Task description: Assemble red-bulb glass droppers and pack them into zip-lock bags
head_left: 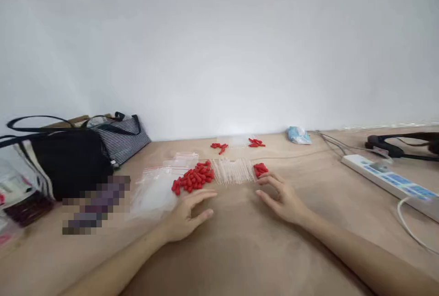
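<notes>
My left hand rests low over the table with thumb and fingers apart, holding nothing. Just beyond its fingers lies a heap of small red plugs. My right hand is also open, its fingertips near a smaller cluster of red plugs; whether they touch is unclear. Between the two red groups, thin pale sticks lie side by side in a row. Clear zip bags are spread left of the heap, partly behind my left hand.
Two small red groups lie farther back by the wall. A black bag and a striped bag stand left. A blue-white packet sits at the back. A power strip with cables and a black strap-like object are right.
</notes>
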A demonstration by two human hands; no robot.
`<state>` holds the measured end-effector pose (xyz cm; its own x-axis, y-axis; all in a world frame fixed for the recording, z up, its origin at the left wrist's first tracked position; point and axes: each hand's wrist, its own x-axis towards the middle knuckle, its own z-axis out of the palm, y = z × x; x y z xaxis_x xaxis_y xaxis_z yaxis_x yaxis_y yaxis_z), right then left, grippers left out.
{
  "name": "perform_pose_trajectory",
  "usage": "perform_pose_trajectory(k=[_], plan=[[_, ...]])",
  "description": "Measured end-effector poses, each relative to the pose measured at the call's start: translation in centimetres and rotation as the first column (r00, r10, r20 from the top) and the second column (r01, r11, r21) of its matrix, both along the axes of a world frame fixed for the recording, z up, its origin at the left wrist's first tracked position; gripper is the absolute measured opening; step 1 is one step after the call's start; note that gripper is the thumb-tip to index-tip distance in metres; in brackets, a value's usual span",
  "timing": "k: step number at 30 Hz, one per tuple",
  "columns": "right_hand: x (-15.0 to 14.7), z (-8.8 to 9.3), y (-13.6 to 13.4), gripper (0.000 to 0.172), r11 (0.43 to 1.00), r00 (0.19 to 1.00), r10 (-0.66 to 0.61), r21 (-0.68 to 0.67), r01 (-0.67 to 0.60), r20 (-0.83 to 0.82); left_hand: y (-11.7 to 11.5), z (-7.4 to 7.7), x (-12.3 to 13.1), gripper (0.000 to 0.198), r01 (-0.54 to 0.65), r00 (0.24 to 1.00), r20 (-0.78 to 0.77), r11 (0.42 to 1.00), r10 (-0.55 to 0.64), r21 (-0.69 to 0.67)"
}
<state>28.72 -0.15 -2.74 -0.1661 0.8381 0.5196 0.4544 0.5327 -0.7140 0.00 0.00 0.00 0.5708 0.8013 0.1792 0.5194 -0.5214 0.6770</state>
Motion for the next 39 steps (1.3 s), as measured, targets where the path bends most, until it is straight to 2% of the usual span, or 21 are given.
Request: perform_pose_trajectory(k=[2, 4, 5, 7, 8, 10, 12, 14, 16, 17, 19, 21, 22, 24, 26, 28, 30, 34, 36, 39], plan=[[-1.9, -0.4, 0.2, 0.03, 0.959, 0.986, 0.11, -0.247, -0.139, -0.125, 0.9, -0.3, 1.4, 0.035, -0.023, 0.991, 0.126, 0.992, 0.039, -0.127], [-3.4, -0.8, 0.6, 0.034, 0.864, 0.941, 0.135, -0.427, -0.265, -0.31, 1.5, -0.7, 2.7, 0.036, -0.056, 0.963, 0.244, 0.968, 0.117, -0.246], [-3.9, -0.9, 0.9, 0.036, 0.796, 0.897, 0.105, -0.504, -0.336, -0.43, 1.7, -1.0, 3.2, 0.038, -0.084, 0.935, 0.303, 0.945, 0.184, -0.315], [-4.3, -1.1, 1.5, 0.039, 0.696, 0.777, -0.01, -0.563, -0.447, -0.63, 1.8, -1.5, 3.9, 0.037, -0.127, 0.869, 0.39, 0.9, 0.303, -0.418], [-4.3, -1.1, 1.8, 0.038, 0.675, 0.716, -0.068, -0.561, -0.479, -0.694, 1.8, -1.8, 4.1, 0.036, -0.133, 0.844, 0.418, 0.885, 0.337, -0.446], [-3.9, -1.2, 2.2, 0.035, 0.66, 0.631, -0.122, -0.537, -0.525, -0.766, 1.6, -2.2, 4.2, 0.032, -0.121, 0.839, 0.43, 0.884, 0.334, -0.452], [-3.6, -1.2, 2.2, 0.029, 0.65, 0.623, -0.099, -0.525, -0.55, -0.776, 1.5, -2.3, 4.0, 0.027, -0.111, 0.88, 0.387, 0.913, 0.274, -0.393], [-3.6, -1.4, 2.1, 0.025, 0.654, 0.664, -0.052, -0.528, -0.542, -0.746, 1.6, -2.3, 4.0, 0.023, -0.146, 0.932, 0.288, 0.955, 0.221, -0.259], [-3.7, -1.5, 2.1, 0.024, 0.688, 0.737, -0.012, -0.54, -0.485, -0.676, 2.3, -2.1, 4.4, 0.018, -0.217, 0.965, 0.144, 0.976, 0.219, -0.028], [-3.6, -1.5, 2.2, 0.024, 0.725, 0.787, 0.011, -0.537, -0.431, -0.617, 2.8, -1.8, 4.8, 0.015, -0.256, 0.966, 0.044, 0.961, 0.253, 0.107], [-3.0, -1.1, 3.0, 0.022, 0.847, 0.901, 0.043, -0.463, -0.262, -0.432, 4.3, -1.1, 5.7, 0.012, -0.316, 0.915, -0.14, 0.888, 0.379, 0.334], [-1.6, -0.4, 4.4, 0.018, 0.959, 0.982, -0.021, -0.282, -0.033, -0.187, 6.1, -0.5, 6.8, 0.018, -0.401, 0.814, -0.253, 0.821, 0.523, 0.407], [-0.8, 0.1, 5.3, 0.017, 0.979, 0.991, -0.111, -0.179, 0.095, -0.079, 7.0, -0.2, 7.4, 0.021, -0.432, 0.783, -0.269, 0.802, 0.561, 0.413], [0.9, 0.9, 7.1, 0.014, 0.938, 0.941, -0.327, -0.09, 0.334, 0.084, 8.5, 0.0, 8.3, 0.026, -0.493, 0.729, -0.292, 0.771, 0.619, 0.404], [2.1, 1.1, 8.7, 0.011, 0.888, 0.891, -0.407, -0.142, 0.438, 0.202, 9.7, 0.0, 8.8, 0.029, -0.53, 0.689, -0.322, 0.754, 0.65, 0.389], [2.5, 0.8, 9.6, 0.011, 0.872, 0.893, -0.374, -0.232, 0.431, 0.251, 10.4, -0.2, 9.2, 0.03, -0.551, 0.661, -0.352, 0.747, 0.662, 0.371], [2.3, 0.2, 9.8, 0.013, 0.881, 0.922, -0.294, -0.302, 0.363, 0.251, 10.8, -0.3, 9.3, 0.027, -0.567, 0.644, -0.375, 0.745, 0.667, 0.352], [1.5, -0.7, 9.7, 0.016, 0.89, 0.949, -0.201, -0.359, 0.28, 0.242, 11.2, -0.3, 9.4, 0.023, -0.583, 0.64, -0.373, 0.741, 0.672, 0.333], [1.5, -0.8, 9.8, 0.015, 0.895, 0.944, -0.216, -0.336, 0.294, 0.25, 11.0, 0.1, 9.3, 0.018, -0.567, 0.668, -0.342, 0.75, 0.661, 0.341], [1.8, -0.8, 10.2, 0.011, 0.9, 0.918, -0.289, -0.251, 0.357, 0.272, 9.7, 1.0, 8.8, 0.013, -0.488, 0.762, -0.27, 0.796, 0.589, 0.359]])
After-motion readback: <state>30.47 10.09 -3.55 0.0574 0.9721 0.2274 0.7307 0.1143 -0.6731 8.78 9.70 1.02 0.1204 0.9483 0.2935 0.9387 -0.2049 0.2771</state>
